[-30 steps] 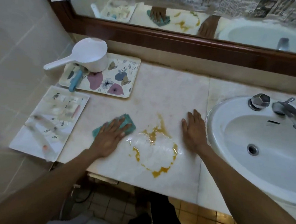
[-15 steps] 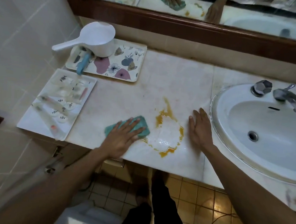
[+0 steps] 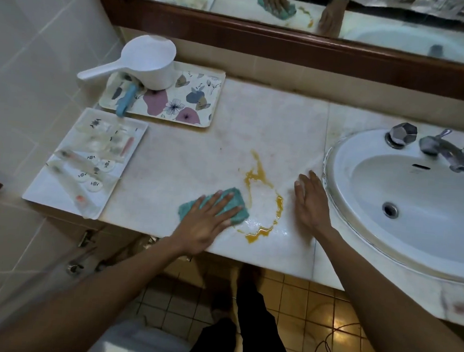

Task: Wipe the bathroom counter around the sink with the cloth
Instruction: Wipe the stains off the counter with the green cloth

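Note:
A teal cloth (image 3: pixel 238 203) lies flat on the pale marble counter (image 3: pixel 270 118), and my left hand (image 3: pixel 208 223) presses down on it with fingers spread. The cloth's right edge touches a wet spill with an orange-yellow rim (image 3: pixel 262 200). On the far side of the spill my right hand (image 3: pixel 310 203) rests flat and empty on the counter, beside the rim of the white sink (image 3: pixel 332 210).
A floral tray (image 3: pixel 200 102) carries a white plastic scoop (image 3: pixel 148 60) and a blue-handled item (image 3: pixel 126 99) at the back left. A white tray of small toiletries (image 3: pixel 46 187) sits at the left edge. Faucet and knobs (image 3: pixel 441 148) stand behind the basin. A mirror runs along the wall.
My left hand has slid the cloth to the right, up to the edge of the spill. My right hand has stayed flat beside the sink. The view has tilted downward.

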Tool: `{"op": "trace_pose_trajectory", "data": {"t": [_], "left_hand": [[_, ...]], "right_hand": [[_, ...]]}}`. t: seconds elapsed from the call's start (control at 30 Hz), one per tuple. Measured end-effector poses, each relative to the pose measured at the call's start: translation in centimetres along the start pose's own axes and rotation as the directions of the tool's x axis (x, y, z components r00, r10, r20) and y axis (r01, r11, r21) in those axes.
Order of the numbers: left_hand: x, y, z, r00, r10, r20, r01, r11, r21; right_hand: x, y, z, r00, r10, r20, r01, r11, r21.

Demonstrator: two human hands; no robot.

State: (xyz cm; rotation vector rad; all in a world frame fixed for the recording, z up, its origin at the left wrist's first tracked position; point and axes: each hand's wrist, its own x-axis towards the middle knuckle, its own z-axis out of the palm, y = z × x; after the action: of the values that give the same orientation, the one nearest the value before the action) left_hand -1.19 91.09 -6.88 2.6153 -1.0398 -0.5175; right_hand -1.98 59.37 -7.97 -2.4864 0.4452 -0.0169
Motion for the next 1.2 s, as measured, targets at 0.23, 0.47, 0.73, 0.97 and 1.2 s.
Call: {"op": "trace_pose_trajectory", "data": {"t": [0.23,0.47,0.73,0.97,1.2], "left_hand": [[4.8,-6.7,-3.5,0.893,-0.424,-0.153,0.422,0.906,-0.043],[4.6,3.2,1.5,0.973,-0.202,-0.108,0.209,0.976,0.060],[-1.1,-4.5,-1.1,0.999,-0.048,-0.021,0.051,0.987,0.151],[6.7,3.3,1.0,0.888,-0.425,-0.174,0.428,0.903,-0.022],[-0.9,6.6,3.7,0.999,0.023,-0.022,-0.021,0.996,0.086]], "right_hand": [[-0.8,0.5,-0.7,0.999,-0.026,0.028,0.025,0.999,0.032],[-0.5,0.1,-0.1,0.999,-0.006,0.034,0.006,1.000,-0.010],[-0.6,0.5,-1.2,0.995,-0.036,0.097,0.037,0.999,-0.013],[-0.7,0.9,-1.2,0.996,-0.042,0.081,0.041,0.999,0.014],[0.5,2.3,-1.4,0.983,-0.021,0.181,0.018,1.000,0.016]]}}
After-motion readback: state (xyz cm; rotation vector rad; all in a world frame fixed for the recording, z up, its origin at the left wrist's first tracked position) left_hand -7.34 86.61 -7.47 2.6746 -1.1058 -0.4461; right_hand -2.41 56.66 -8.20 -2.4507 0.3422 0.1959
